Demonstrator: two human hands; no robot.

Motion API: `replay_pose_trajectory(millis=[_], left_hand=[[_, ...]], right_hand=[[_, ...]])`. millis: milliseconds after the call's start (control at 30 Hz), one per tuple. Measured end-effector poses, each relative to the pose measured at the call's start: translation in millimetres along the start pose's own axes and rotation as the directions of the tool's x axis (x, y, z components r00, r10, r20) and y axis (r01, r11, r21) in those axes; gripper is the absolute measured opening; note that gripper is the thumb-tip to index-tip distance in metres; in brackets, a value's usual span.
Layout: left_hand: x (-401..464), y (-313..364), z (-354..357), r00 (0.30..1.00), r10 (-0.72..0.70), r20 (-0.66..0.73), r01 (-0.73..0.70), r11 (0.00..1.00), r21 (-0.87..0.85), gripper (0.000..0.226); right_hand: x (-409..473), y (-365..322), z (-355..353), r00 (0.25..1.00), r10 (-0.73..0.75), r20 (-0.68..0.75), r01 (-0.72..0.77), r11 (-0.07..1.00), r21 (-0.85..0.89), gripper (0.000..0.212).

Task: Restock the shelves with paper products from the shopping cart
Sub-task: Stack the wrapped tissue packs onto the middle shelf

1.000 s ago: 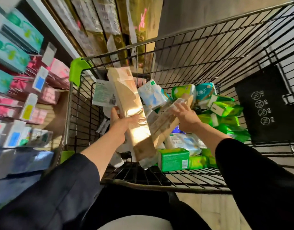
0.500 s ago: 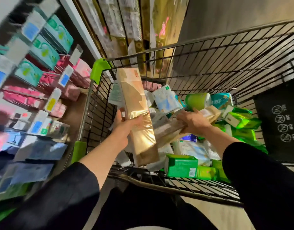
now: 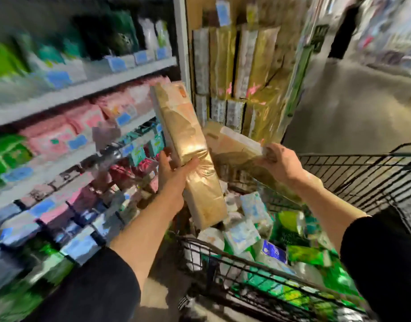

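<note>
Paper products in gold wrapping were held above the shopping cart (image 3: 362, 173), one pack in each of a person's hands, beside a store's shelves (image 3: 83, 89). The left hand (image 3: 174, 175) gripped a long gold pack (image 3: 190, 154) around its middle, thumb across the front and fingers behind, with the pack tilted so its top end pointed up toward the shelving. The right hand (image 3: 281, 163) clutched a second gold pack (image 3: 232, 145) by its near end, fingers curled over the edge; that pack lay nearly flat, its far end just behind the first pack. Both were clear of the cart's wire basket, which remained filled with green, white and blue packets (image 3: 257, 233) of tissue. Straight ahead stood a tall stack of matching gold packs (image 3: 241, 66) on an end display. To the left, blurred shelves carried pink packs (image 3: 83, 122) in the middle rows and green ones above and below, with blue price tags (image 3: 76, 141) along the shelf edges. Both forearms were bare below dark sleeves (image 3: 95, 287).
</note>
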State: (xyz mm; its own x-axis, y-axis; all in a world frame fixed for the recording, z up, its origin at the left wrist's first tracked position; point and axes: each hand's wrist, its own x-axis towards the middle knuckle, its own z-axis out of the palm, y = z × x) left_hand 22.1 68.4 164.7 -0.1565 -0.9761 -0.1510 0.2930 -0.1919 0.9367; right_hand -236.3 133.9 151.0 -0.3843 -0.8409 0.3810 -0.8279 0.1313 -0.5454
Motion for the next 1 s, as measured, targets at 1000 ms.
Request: replay_pose_trajectory(millis=[1000], left_hand=[[-37, 329, -170, 0.418, 0.762, -0.494, -0.797, 0.569, 0.203, 0.044]], right_hand=[[213, -466, -49, 0.591, -0.719, -0.365, 0.756, 0.652, -0.06, 0.041]])
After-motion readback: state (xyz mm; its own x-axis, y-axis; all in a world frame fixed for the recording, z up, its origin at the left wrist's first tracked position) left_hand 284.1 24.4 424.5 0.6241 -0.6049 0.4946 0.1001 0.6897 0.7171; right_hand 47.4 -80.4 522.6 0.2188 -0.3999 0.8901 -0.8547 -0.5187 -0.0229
